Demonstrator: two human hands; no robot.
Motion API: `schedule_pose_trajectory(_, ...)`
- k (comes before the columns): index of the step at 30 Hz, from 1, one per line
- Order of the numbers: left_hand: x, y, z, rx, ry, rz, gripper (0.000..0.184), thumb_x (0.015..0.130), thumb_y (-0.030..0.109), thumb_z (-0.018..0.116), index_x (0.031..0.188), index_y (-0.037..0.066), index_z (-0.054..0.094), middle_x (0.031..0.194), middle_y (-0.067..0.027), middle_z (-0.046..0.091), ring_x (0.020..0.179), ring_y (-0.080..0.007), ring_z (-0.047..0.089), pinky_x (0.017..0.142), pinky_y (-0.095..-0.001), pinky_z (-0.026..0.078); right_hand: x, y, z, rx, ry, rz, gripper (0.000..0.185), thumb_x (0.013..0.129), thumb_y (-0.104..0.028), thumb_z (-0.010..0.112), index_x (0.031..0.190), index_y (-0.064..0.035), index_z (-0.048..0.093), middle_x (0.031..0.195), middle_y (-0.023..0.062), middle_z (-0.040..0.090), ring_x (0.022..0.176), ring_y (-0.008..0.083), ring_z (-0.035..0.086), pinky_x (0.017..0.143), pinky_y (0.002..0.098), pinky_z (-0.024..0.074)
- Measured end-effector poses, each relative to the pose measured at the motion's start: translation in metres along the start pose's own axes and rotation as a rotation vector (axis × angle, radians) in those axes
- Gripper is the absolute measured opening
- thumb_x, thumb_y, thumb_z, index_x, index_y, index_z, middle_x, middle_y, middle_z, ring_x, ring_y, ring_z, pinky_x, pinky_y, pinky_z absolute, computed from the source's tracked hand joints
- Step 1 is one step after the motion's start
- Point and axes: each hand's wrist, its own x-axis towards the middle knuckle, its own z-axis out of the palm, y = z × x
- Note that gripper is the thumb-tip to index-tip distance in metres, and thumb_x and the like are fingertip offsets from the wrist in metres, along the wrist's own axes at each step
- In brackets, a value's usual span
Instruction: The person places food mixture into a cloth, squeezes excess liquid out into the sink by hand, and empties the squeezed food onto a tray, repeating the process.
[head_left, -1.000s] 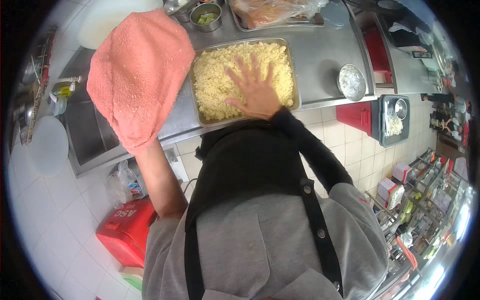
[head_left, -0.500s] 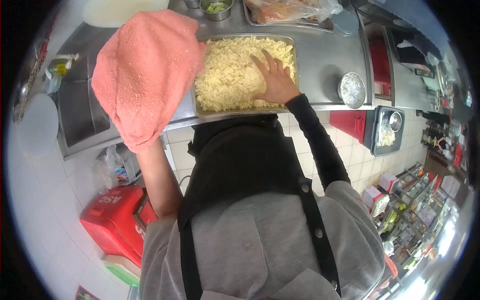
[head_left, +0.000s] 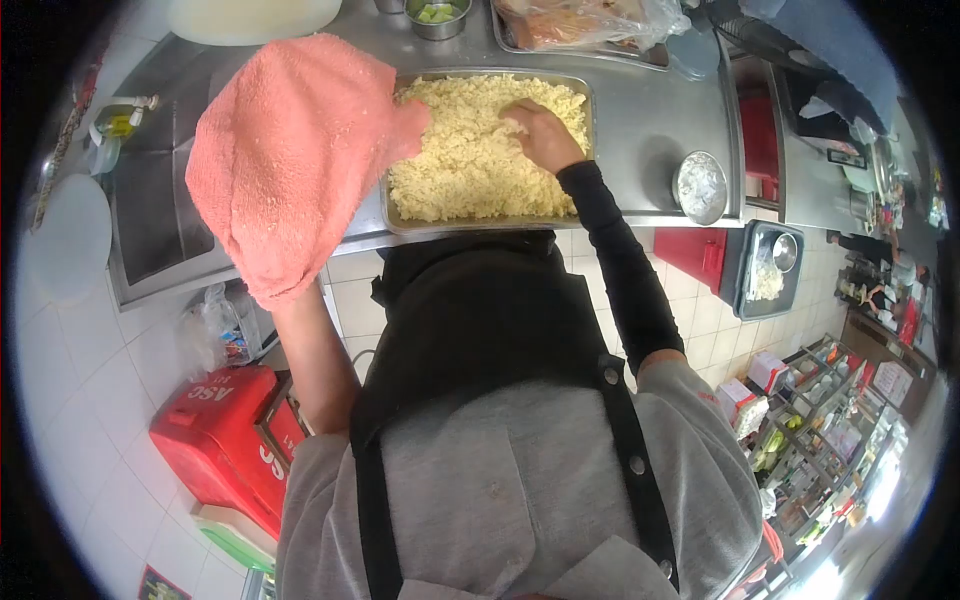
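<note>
A wide metal tray [head_left: 400,226] on the steel counter is filled with pale yellow crumbly food [head_left: 460,150]. My right hand [head_left: 546,138] is over the right half of the tray, its fingers curled together into the crumbs; the fingertips are partly hidden. A large pink towel [head_left: 290,160] with a few crumbs stuck to it covers my left hand completely. Only the bare left forearm [head_left: 315,350] shows below the cloth. One end of the towel reaches over the tray's left edge, near or against the food.
On the counter are a small metal bowl of green pieces [head_left: 437,18], a tray with a plastic-wrapped item [head_left: 590,25], and a metal bowl with white residue [head_left: 701,188]. A sink [head_left: 160,200] lies left. A red box [head_left: 215,430] stands below left; a black tub [head_left: 770,270] sits lower right.
My right hand has gone from spread fingers to curled ones, lifting slightly away from the near edge of the tray. The towel's end has shifted right, further over the food.
</note>
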Motion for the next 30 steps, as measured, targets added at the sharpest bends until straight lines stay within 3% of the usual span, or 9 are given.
schedule_pose_trajectory(4, 0.003, 0.001, -0.003, 0.008, 0.017, -0.002, 0.032, 0.092, 0.025, 0.063, 0.112, 0.001, 0.069, 0.112, -0.0143, 0.07, 0.113, -0.0242, 0.063, 0.099, -0.0376, 0.048, -0.02, -0.006, 0.003, -0.03, 0.107, 0.011, 0.054, 0.085, -0.001, 0.065, 0.138, -0.0083, 0.056, 0.138, 0.0218, 0.055, 0.12, 0.0428, 0.056, 0.106, 0.0464, 0.0447)
schedule_pose_trajectory(5, 0.004, 0.0, -0.004, 0.013, 0.024, 0.001, 0.032, 0.092, 0.025, 0.063, 0.112, 0.001, 0.069, 0.112, -0.0143, 0.07, 0.113, -0.0242, 0.063, 0.099, -0.0376, 0.048, -0.03, -0.009, 0.007, -0.053, 0.117, 0.041, 0.064, 0.087, -0.012, 0.072, 0.146, -0.0109, 0.049, 0.146, 0.0247, 0.046, 0.128, 0.0462, 0.047, 0.111, 0.0501, 0.0393)
schedule_pose_trajectory(9, 0.012, -0.003, -0.01, 0.029, 0.052, -0.016, 0.032, 0.092, 0.026, 0.063, 0.112, 0.001, 0.069, 0.112, -0.0142, 0.07, 0.113, -0.0242, 0.063, 0.099, -0.0378, 0.048, -0.05, -0.038, 0.005, -0.117, -0.083, 0.24, 0.081, 0.078, -0.03, 0.083, 0.148, -0.0151, 0.046, 0.152, 0.0223, 0.035, 0.132, 0.0457, 0.04, 0.111, 0.0508, 0.0386)
schedule_pose_trajectory(12, 0.013, -0.001, -0.012, 0.04, 0.05, -0.029, 0.032, 0.092, 0.026, 0.063, 0.112, 0.001, 0.069, 0.112, -0.0141, 0.07, 0.113, -0.0242, 0.063, 0.099, -0.0379, 0.048, -0.045, -0.03, 0.018, -0.169, -0.097, 0.144, 0.077, 0.077, -0.022, 0.083, 0.146, -0.0157, 0.047, 0.15, 0.0227, 0.035, 0.129, 0.0477, 0.043, 0.109, 0.0513, 0.041)
schedule_pose_trajectory(13, 0.01, 0.0, -0.013, 0.043, 0.042, -0.033, 0.032, 0.092, 0.026, 0.063, 0.112, 0.001, 0.069, 0.112, -0.014, 0.069, 0.113, -0.0242, 0.063, 0.099, -0.038, 0.048, -0.044, -0.028, 0.021, -0.151, -0.078, 0.12, 0.066, 0.079, -0.013, 0.078, 0.14, -0.0157, 0.051, 0.146, 0.0229, 0.038, 0.127, 0.0474, 0.046, 0.109, 0.052, 0.0415)
schedule_pose_trajectory(16, 0.007, 0.003, -0.013, 0.055, 0.026, -0.043, 0.032, 0.093, 0.026, 0.063, 0.112, 0.001, 0.069, 0.112, -0.0139, 0.069, 0.113, -0.0243, 0.063, 0.099, -0.0381, 0.048, -0.04, -0.022, 0.025, -0.161, -0.083, 0.113, 0.061, 0.08, -0.004, 0.071, 0.137, -0.0153, 0.054, 0.141, 0.0225, 0.044, 0.125, 0.0459, 0.048, 0.107, 0.0506, 0.0434)
schedule_pose_trajectory(22, 0.002, 0.005, -0.021, 0.082, 0.022, -0.065, 0.032, 0.093, 0.027, 0.063, 0.112, 0.002, 0.068, 0.112, -0.0137, 0.069, 0.113, -0.0243, 0.062, 0.099, -0.0384, 0.048, -0.032, -0.001, 0.018, -0.038, 0.162, 0.151, 0.06, 0.08, 0.005, 0.062, 0.136, -0.0139, 0.056, 0.135, 0.0199, 0.054, 0.125, 0.0427, 0.05, 0.105, 0.047, 0.047)
schedule_pose_trajectory(26, 0.002, 0.009, -0.027, 0.095, 0.025, -0.072, 0.032, 0.093, 0.027, 0.062, 0.112, 0.002, 0.068, 0.113, -0.0136, 0.069, 0.113, -0.0243, 0.062, 0.099, -0.0385, 0.048, -0.014, -0.022, 0.024, -0.066, 0.235, 0.218, 0.054, 0.086, -0.016, 0.061, 0.139, -0.0088, 0.053, 0.142, 0.0203, 0.05, 0.131, 0.0428, 0.046, 0.106, 0.0546, 0.0421)
schedule_pose_trajectory(30, 0.006, 0.009, -0.041, 0.11, 0.043, -0.089, 0.032, 0.093, 0.027, 0.062, 0.112, 0.002, 0.068, 0.113, -0.0135, 0.069, 0.113, -0.0244, 0.062, 0.099, -0.0387, 0.049, 0.013, -0.032, 0.061, -0.178, 0.222, 0.321, 0.056, 0.097, -0.04, 0.053, 0.144, -0.0101, 0.049, 0.151, 0.0198, 0.044, 0.139, 0.0413, 0.041, 0.113, 0.058, 0.0326)
